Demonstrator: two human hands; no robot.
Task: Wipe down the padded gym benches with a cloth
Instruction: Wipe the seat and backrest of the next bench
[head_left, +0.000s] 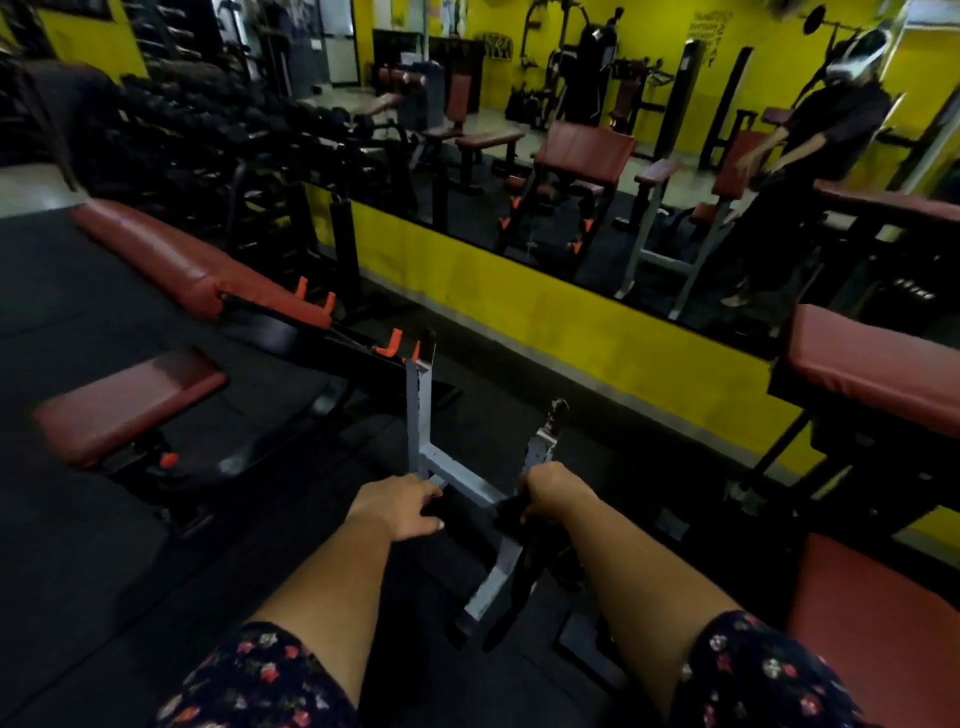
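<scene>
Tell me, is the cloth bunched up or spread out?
Looks bunched: the dark cloth is gripped by the left hand and right hand, a strip hanging below the right. Folds unclear.

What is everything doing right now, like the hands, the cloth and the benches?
Left hand, grips the dark fabric cloth.
Right hand, grips the cloth too.
The dark fabric cloth, held between both hands, touching no bench.
Long red padded bench, untouched.
Grey metal stand, upright on the floor.

Clothing: the left sleeve (249, 680) and the right sleeve (753, 675) are of one dark navy fabric, printed all over with small red, pink and white flowers. Below the hems the forearms run bare to the left hand (400, 506) and the right hand (550, 491).
</scene>
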